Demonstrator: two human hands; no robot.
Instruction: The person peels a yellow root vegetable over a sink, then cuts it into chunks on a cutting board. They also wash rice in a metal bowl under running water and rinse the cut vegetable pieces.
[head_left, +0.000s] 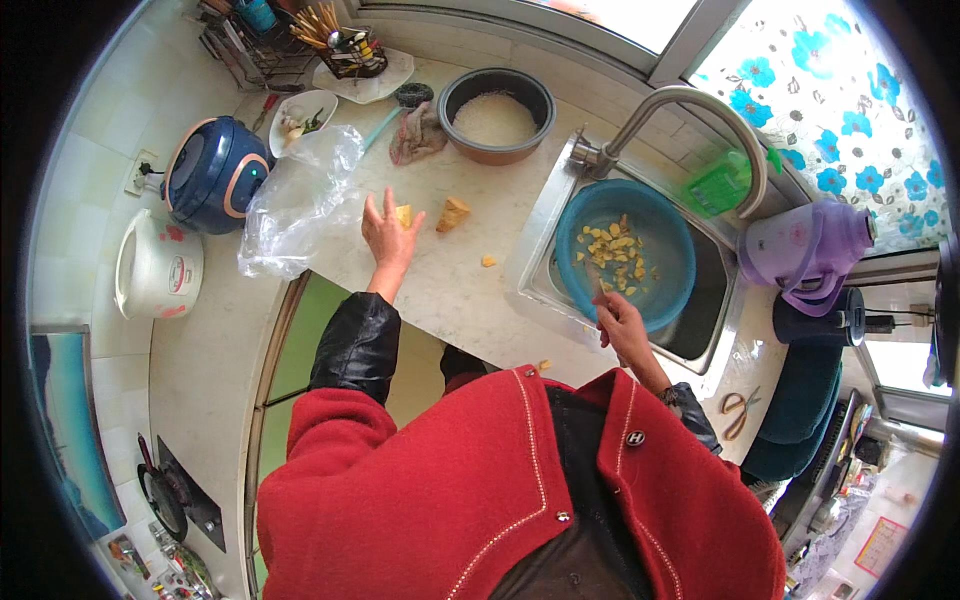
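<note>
My left hand is over the counter with its fingers apart. A yellow vegetable chunk shows between its thumb and forefinger, apparently resting on the counter. Just right of that lies a larger brownish-yellow chunk, and a small yellow piece is farther toward me. My right hand grips a knife whose blade reaches over the rim of a blue plastic basin. Inside the basin, many cut yellow pieces are spread over the bottom. The basin sits in the steel sink.
A clear plastic bag and a blue rice cooker are at the left. Behind stands an inner pot of rice, beside a rag. The faucet arches over the basin. Scissors and a purple thermos are at the right.
</note>
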